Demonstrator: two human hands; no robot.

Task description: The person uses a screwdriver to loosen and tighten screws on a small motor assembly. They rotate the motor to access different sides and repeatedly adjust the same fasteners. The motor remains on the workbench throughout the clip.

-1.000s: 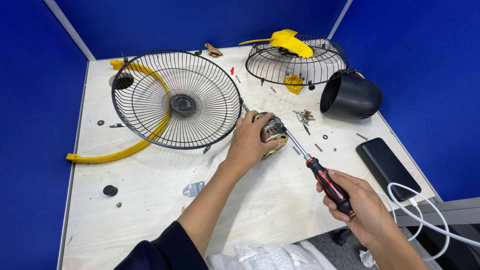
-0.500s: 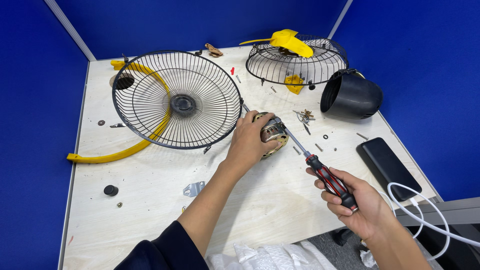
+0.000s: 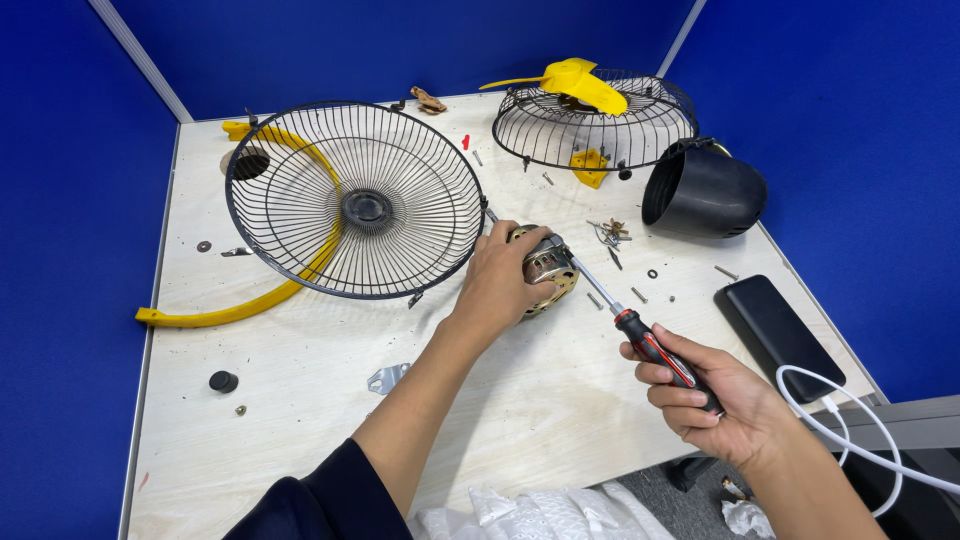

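Metal and heavy-looking, the small round motor (image 3: pixel 542 270) is sitting on the wooden table (image 3: pixel 300 400) beside the big wire guard (image 3: pixel 355 200), the left hand (image 3: pixel 500 280) wrapping its fingers tight around its hard sides while the right hand (image 3: pixel 715 400) is squeezing the screwdriver (image 3: pixel 640 335) handle.

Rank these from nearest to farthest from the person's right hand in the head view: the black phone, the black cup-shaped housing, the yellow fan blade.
1. Black phone, just right of the right hand.
2. Black cup-shaped housing, farther up the table.
3. Yellow fan blade, atop the far grille.
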